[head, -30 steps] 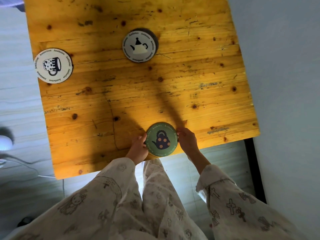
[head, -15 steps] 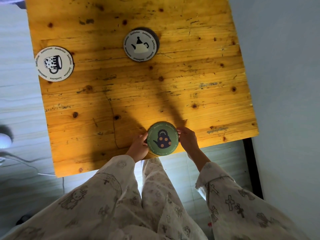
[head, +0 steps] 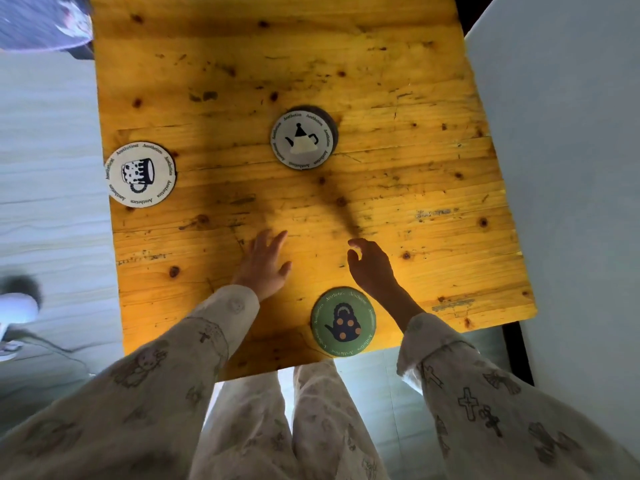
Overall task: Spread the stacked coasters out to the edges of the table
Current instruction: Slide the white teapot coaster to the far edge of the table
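While both hands hang empty over the knotty, yellow-orange pine plank table (head: pixel 398 188), the head view shows the step in hand as a reach toward the stack still waiting mid-table. The left hand (head: pixel 265 263) has its fingers spread and released, low over the wood; the right hand (head: pixel 370 263) is loosely curled, holding nothing. Ahead of both hands, slightly nearer the right one, sits the round grey coaster printed with a white teapot (head: pixel 302 140), and a dark rim peeks out behind it, so at least one more disc seems to lie underneath. To do the step well, the person would probably pinch only the top disc at its thin edge, or slide it off sideways while steadying the one below, then carry it to a bare edge; the side to the right of the right hand looks unclaimed.

Behind the right wrist, at the near edge, lies the round green coaster with a dark spotted kettle (head: pixel 343 322), slightly overhanging. Far to the left of the left hand rests the round white coaster with a speckled mug (head: pixel 139 174). All are flat, thin, matte discs ringed with small lettering.
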`<move>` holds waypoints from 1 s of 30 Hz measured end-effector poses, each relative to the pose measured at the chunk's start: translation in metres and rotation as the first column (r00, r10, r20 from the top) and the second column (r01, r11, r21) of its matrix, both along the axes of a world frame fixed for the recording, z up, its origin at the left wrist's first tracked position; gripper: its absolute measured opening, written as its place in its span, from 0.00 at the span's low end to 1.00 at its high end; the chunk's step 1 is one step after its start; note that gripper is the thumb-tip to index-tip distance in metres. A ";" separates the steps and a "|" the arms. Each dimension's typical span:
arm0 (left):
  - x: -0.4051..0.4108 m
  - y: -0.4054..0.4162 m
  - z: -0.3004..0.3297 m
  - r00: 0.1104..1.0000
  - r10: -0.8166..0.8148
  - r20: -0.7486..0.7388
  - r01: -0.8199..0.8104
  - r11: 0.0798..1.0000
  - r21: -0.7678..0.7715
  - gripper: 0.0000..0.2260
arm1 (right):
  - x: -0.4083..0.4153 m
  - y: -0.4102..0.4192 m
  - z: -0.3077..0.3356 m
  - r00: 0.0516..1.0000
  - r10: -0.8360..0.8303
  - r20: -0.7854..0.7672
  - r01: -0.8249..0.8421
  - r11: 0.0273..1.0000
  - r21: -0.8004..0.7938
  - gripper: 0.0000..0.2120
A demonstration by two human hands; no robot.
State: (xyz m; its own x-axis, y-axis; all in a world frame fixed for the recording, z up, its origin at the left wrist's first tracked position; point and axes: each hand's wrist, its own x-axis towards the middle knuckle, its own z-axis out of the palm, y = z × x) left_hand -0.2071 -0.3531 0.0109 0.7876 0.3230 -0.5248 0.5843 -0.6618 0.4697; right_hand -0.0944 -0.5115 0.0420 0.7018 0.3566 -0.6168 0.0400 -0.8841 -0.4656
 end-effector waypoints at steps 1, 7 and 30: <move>0.010 0.014 -0.003 0.999 -0.011 -0.034 0.013 0.999 0.053 0.32 | 0.007 0.011 0.000 0.999 0.040 0.026 -0.040 0.999 0.007 0.17; 0.051 0.074 -0.017 0.972 0.039 -0.231 -0.023 0.997 0.072 0.52 | 0.043 0.074 -0.012 0.969 0.212 0.125 -0.214 0.977 0.001 0.19; 0.053 0.070 -0.026 0.970 0.059 -0.235 -0.033 0.993 0.113 0.55 | 0.091 0.140 -0.030 0.518 0.533 0.669 -0.550 0.807 -0.217 0.18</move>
